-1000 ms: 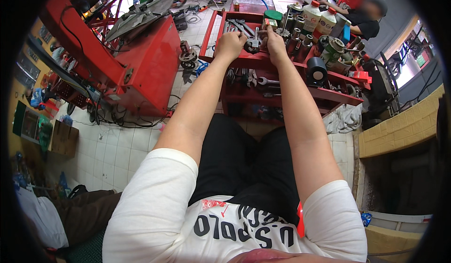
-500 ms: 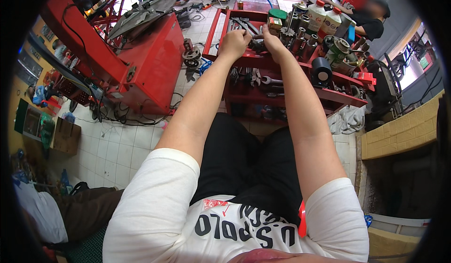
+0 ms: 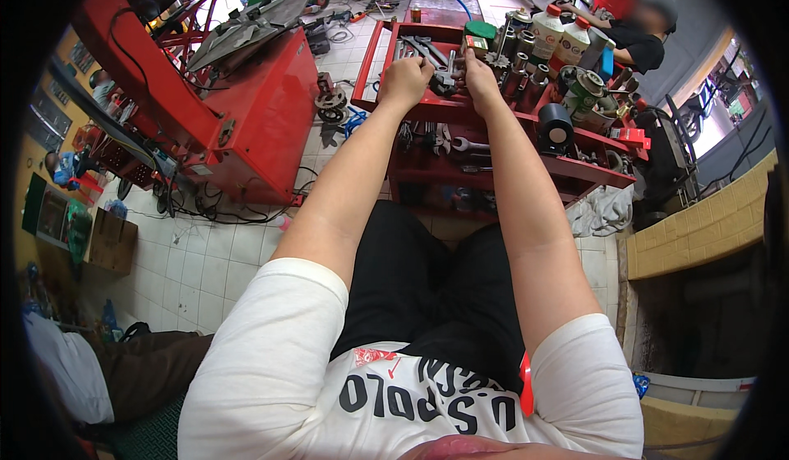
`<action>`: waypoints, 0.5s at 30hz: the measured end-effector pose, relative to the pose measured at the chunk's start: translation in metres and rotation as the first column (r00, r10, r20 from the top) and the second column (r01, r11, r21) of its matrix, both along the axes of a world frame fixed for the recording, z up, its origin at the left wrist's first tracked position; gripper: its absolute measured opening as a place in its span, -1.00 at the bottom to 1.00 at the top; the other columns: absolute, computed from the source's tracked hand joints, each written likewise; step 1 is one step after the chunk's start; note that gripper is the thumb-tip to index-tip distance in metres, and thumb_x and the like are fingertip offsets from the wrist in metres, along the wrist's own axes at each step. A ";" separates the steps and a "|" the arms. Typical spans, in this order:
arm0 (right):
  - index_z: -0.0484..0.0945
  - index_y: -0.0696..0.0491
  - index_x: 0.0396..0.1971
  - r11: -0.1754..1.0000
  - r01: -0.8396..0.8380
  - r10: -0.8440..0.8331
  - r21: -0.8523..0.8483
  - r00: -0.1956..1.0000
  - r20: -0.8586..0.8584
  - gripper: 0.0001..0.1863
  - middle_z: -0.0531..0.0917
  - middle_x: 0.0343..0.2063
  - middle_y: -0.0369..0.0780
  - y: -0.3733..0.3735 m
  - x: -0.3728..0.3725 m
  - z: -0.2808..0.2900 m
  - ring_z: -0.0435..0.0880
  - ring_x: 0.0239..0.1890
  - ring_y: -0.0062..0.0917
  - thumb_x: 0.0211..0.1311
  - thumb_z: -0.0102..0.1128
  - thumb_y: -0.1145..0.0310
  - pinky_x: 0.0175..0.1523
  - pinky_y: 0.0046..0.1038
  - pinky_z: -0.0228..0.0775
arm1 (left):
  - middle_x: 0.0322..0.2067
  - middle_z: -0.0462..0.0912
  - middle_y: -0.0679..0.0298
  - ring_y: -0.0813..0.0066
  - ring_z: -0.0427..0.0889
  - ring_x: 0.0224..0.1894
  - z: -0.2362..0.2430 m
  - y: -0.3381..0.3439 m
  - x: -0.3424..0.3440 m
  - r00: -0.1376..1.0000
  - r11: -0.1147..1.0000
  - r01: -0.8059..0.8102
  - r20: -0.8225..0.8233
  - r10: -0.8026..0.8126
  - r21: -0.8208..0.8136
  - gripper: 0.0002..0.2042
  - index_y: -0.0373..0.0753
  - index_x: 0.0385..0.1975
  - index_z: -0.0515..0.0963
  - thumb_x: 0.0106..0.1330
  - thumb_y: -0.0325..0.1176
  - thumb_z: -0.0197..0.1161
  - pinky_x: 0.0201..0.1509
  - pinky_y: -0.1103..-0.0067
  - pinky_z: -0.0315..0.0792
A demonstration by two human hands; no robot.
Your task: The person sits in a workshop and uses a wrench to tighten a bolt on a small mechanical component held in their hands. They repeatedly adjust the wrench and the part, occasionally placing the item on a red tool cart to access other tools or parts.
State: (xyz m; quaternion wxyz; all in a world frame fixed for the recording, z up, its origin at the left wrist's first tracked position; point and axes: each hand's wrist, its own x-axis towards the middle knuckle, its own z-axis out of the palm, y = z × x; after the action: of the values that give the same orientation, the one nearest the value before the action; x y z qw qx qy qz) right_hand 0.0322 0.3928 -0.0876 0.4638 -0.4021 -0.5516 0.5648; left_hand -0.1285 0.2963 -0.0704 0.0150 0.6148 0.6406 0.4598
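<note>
Both my forearms reach into the red tool drawer [image 3: 429, 108]. My left hand [image 3: 404, 84] is curled closed at its left part, just in front of steel wrenches [image 3: 417, 48]; what its fingers grip is hidden. My right hand [image 3: 481, 82] is closed with thumb raised, below a small box [image 3: 477, 43] topped by a green round item [image 3: 480, 29]. What it grips I cannot make out. A dark metal part [image 3: 444, 84] lies between my hands.
Sockets, bottles [image 3: 546, 33] and cans crowd the cart's right side. A red machine [image 3: 255, 123] stands left, cables on the floor. A co-worker [image 3: 637, 37] sits at back right; another person's leg [image 3: 164, 361] is lower left. A yellow ledge [image 3: 699, 213] is right.
My right thumb shifted slightly left and back to just below the small box; both hands otherwise stay in the drawer. The whole view shifted slightly.
</note>
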 end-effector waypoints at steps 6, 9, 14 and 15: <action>0.55 0.29 0.25 0.990 -0.142 0.127 -0.002 0.881 0.456 0.00 0.58 0.22 0.11 -0.015 -0.011 0.012 0.48 0.32 -0.15 0.50 -0.31 -0.46 0.44 -0.14 0.20 | -0.47 0.65 -0.10 -0.18 0.65 -0.32 -0.004 0.001 -0.005 0.997 0.990 0.073 -0.036 -0.069 0.125 -0.56 -0.31 -0.43 0.63 0.50 -0.03 0.10 -0.21 0.12 0.47; 0.55 0.29 0.25 0.984 -0.176 0.166 -0.023 0.863 0.476 -0.01 0.56 0.23 0.12 -0.030 -0.011 0.025 0.48 0.30 -0.16 0.53 -0.36 -0.43 0.44 -0.13 0.21 | -0.35 0.73 -0.06 -0.14 0.70 -0.19 -0.001 0.000 -0.007 0.995 0.995 0.100 -0.028 -0.100 0.002 -0.63 -0.24 -0.35 0.71 0.43 -0.06 0.16 -0.10 0.12 0.55; 0.68 0.23 0.04 0.992 -0.126 0.129 -0.026 0.978 0.167 -0.07 0.60 -0.23 -0.08 -0.017 0.004 0.017 0.56 -0.14 -0.31 0.60 -0.45 -0.36 0.08 -0.24 0.38 | -0.51 0.63 -0.06 -0.14 0.64 -0.35 -0.003 0.001 -0.004 0.990 0.990 0.139 -0.026 -0.139 0.031 -0.55 -0.31 -0.42 0.64 0.52 -0.02 0.10 -0.23 0.14 0.46; 0.71 0.21 -0.03 0.989 -0.141 0.144 -0.054 0.988 0.048 -0.08 0.60 -0.42 -0.17 -0.012 0.009 0.016 0.57 -0.31 -0.38 0.61 -0.47 -0.33 -0.07 -0.29 0.43 | -0.51 0.63 -0.06 -0.14 0.64 -0.35 -0.002 0.000 -0.003 0.990 0.990 0.141 -0.013 -0.141 0.018 -0.55 -0.31 -0.42 0.64 0.51 -0.02 0.10 -0.23 0.14 0.46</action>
State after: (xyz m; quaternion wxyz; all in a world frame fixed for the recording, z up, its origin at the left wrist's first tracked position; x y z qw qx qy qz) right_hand 0.0413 0.3810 -0.0721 0.3976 -0.3875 -0.5763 0.5996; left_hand -0.1313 0.2964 -0.0725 0.0378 0.6613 0.5914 0.4599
